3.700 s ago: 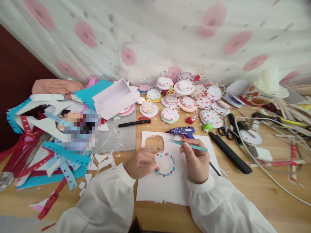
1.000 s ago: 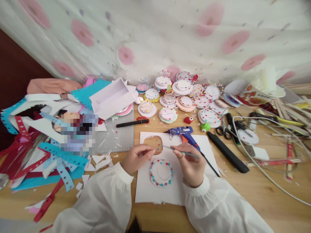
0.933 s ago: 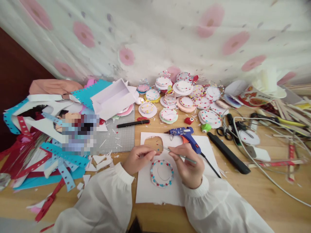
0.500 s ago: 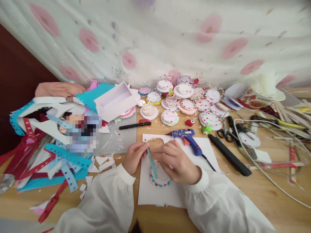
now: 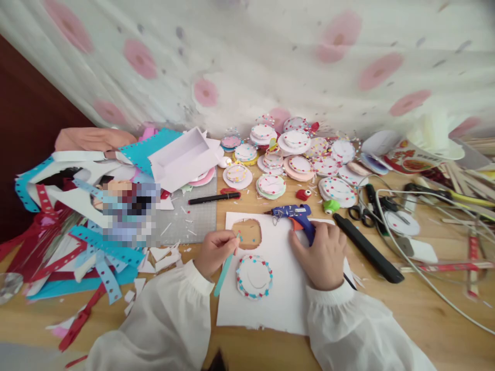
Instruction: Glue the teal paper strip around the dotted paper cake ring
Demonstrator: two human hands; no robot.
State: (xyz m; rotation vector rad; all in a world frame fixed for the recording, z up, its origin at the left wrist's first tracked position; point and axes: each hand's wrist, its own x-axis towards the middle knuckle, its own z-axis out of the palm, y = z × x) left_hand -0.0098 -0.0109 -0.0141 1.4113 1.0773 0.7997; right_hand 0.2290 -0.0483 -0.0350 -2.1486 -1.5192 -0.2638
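Note:
My left hand (image 5: 217, 251) pinches a slim, flat teal strip (image 5: 225, 273) that slants down towards me; its exact kind is unclear. My right hand (image 5: 323, 255) is closing around the handle of a blue hot glue gun (image 5: 290, 211), thumb by the orange trigger. The gun lies on its side, nozzle to the left. Between my hands a round white paper piece (image 5: 254, 278), edged with red and blue bits, rests on a white sheet (image 5: 282, 309). The sheet has a cut-out hole (image 5: 247, 234) near its top left.
Several decorated paper rounds (image 5: 270, 184) stand at the back. A black pen (image 5: 214, 198) lies on a grey cutting mat (image 5: 193, 216). Paper scraps (image 5: 108, 252) and a white box (image 5: 184, 159) crowd the left. Scissors (image 5: 361, 215), a black cutter-like bar (image 5: 369, 250) and a white cable (image 5: 417, 278) lie right.
My right hand has left the teal strip and moved right onto the glue gun's handle. The strip's lower end has swung left, uncovering the round paper piece.

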